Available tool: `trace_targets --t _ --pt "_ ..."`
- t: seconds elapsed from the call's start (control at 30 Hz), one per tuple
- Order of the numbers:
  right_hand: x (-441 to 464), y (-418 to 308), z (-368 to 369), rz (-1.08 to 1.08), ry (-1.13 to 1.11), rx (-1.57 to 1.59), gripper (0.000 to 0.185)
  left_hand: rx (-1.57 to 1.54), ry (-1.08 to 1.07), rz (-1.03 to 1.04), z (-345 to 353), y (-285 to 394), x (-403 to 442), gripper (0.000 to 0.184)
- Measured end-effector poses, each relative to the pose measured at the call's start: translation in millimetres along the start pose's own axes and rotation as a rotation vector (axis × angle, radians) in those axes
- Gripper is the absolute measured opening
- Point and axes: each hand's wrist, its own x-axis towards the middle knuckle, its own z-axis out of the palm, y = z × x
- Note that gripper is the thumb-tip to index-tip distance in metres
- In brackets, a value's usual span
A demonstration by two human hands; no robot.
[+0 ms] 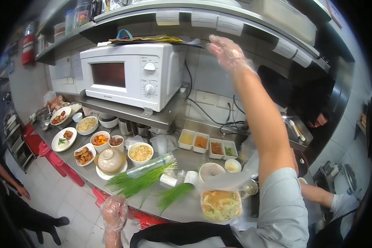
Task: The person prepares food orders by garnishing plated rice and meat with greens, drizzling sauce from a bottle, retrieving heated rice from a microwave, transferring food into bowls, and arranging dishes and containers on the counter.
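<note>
My right hand [227,51], in a clear plastic glove, is raised near the paper slips under the upper shelf, right of the white microwave [130,76]. Its fingers are stretched out and hold nothing. At the counter's front edge my left hand [113,211], also gloved, is curled closed; whatever it may hold is hidden. Nearest to it lie long green stalks [138,182] with a clear plastic wrap. A second green bunch [173,196] has a white band. To their right sits a square container of yellow-green food [221,205], below a round white tub [211,170].
Bowls and plates of food, a lidded clay pot [110,160] and small tubs of toppings [201,142] line the steel counter. An overhead shelf [252,22] runs above. Another person's arm [318,195] is at the right; a person [12,186] stands at the left.
</note>
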Motion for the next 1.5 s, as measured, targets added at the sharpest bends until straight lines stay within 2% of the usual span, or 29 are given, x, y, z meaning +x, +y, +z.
trace_targets --t 0.1,0.17,0.23,0.27,0.3,0.33,0.4,0.47,0.5,0.53,0.57,0.6,0.63,0.67,0.7,0.77,0.83,0.9,0.97,1.03,1.1,1.13,1.2,1.3,1.37,1.43,1.5 --pt "43 27 35 0.038 0.247 0.298 0.065 -0.010 -0.033 0.006 -8 -27 1 0.011" --pt "66 30 54 -0.085 0.324 0.460 0.052 0.025 -0.012 0.011 -17 -50 6 0.013" --pt "81 37 67 -0.256 0.280 0.666 0.043 0.033 -0.004 -0.027 -27 -67 12 0.014" --pt "84 39 72 -0.286 0.321 0.754 0.033 0.039 -0.004 0.015 -30 -78 17 0.014" --pt "86 45 68 -0.252 0.414 0.681 0.029 0.051 -0.013 0.040 -30 -90 24 0.013" --pt "86 55 55 -0.252 0.382 0.649 0.031 0.068 -0.032 0.047 -32 -101 27 0.013" --pt "58 68 22 -0.304 0.158 0.575 0.035 0.006 -0.119 0.059 -31 -113 46 0.014" --pt "2 82 8 -0.345 -0.101 0.479 0.038 -0.084 -0.158 0.154 -25 -120 69 0.018" --pt "-63 91 65 -0.564 0.144 0.152 0.054 -0.138 -0.184 0.169 -22 -125 80 0.021" --pt "-103 93 91 -0.480 0.024 0.185 0.061 -0.196 -0.204 0.192 -20 -129 89 0.023" --pt "-139 101 113 -0.395 -0.024 0.082 0.063 -0.233 -0.246 0.149 -21 -130 96 0.024" --pt "-163 112 127 -0.345 -0.078 -0.081 0.069 -0.273 -0.284 0.113 -22 -130 104 0.025" --pt "-180 136 130 -0.413 -0.161 -0.302 0.071 -0.315 -0.319 0.079 -24 -134 108 0.026" --pt "-202 154 131 -0.170 -0.279 -0.263 0.072 -0.308 -0.328 0.074 -26 -144 106 0.026" --pt "-213 179 133 -0.125 -0.439 -0.363 0.060 -0.302 -0.335 0.072 -26 -154 105 0.026" --pt "-226 217 149 0.558 -0.584 -0.332 0.036 -0.308 -0.336 0.056 -26 -172 105 0.027" --pt "-215 274 158 0.626 -0.607 -0.607 0.024 -0.328 -0.322 0.021 -31 -189 101 0.027" --pt "-198 349 146 0.549 -0.386 -0.333 0.026 -0.294 -0.297 0.001 -35 -207 94 0.027" --pt "-159 392 150 0.406 -0.332 -0.611 0.032 -0.246 -0.274 -0.014 -42 -221 90 0.029" --pt "-120 445 143 0.141 -0.298 -0.699 0.040 -0.177 -0.250 -0.034 -53 -231 85 0.033" --pt "-91 500 133 0.401 -0.187 -0.634 0.045 -0.117 -0.236 -0.087 -65 -246 76 0.032" --pt "-94 496 144 0.476 -0.126 -0.412 0.052 -0.087 -0.230 -0.114 -70 -252 70 0.032" --pt "-88 511 143 0.619 -0.251 -0.447 0.050 -0.051 -0.209 -0.194 -82 -259 61 0.030" --pt "-70 574 97 0.659 -0.420 -0.544 0.048 0.003 -0.198 -0.263 -95 -266 51 0.032" --pt "-67 593 98 0.637 -0.420 -0.491 0.046 0.045 -0.194 -0.291 -102 -265 46 0.033" --pt "-69 572 110 0.624 -0.308 -0.314 0.045 0.085 -0.187 -0.308 -107 -262 43 0.032" --pt "-64 541 129 0.541 -0.200 -0.309 0.042 0.137 -0.151 -0.308 -113 -256 40 0.030"
